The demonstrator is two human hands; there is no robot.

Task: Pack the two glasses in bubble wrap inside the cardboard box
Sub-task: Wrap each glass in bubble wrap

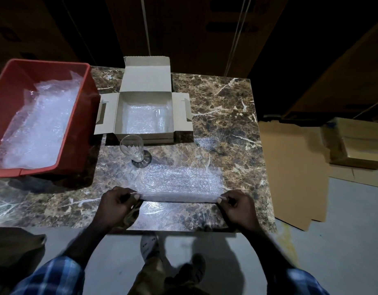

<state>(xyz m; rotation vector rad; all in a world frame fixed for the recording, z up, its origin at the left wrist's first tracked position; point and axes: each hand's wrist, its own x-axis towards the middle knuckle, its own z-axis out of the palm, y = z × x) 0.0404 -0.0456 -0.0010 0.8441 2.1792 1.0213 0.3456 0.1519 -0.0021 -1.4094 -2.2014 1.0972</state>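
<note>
Both hands pinching the near edge of the bubble wrap sheet: left hand at its left corner, right hand at its right, sheet spread flat on the desk. Light, limp, slippery stuff; best held by the corners. One glass upright beside the sheet, fragile, smooth; best taken round the bowl. Another glass lying inside the cardboard box on wrap.

The room is dim, lit from overhead; the background falls almost to black. Glare gleams on the marble table near its front edge, with dark shadows on the floor below. Wide-angle distortion bends the edges, and the lower corners blur.
</note>
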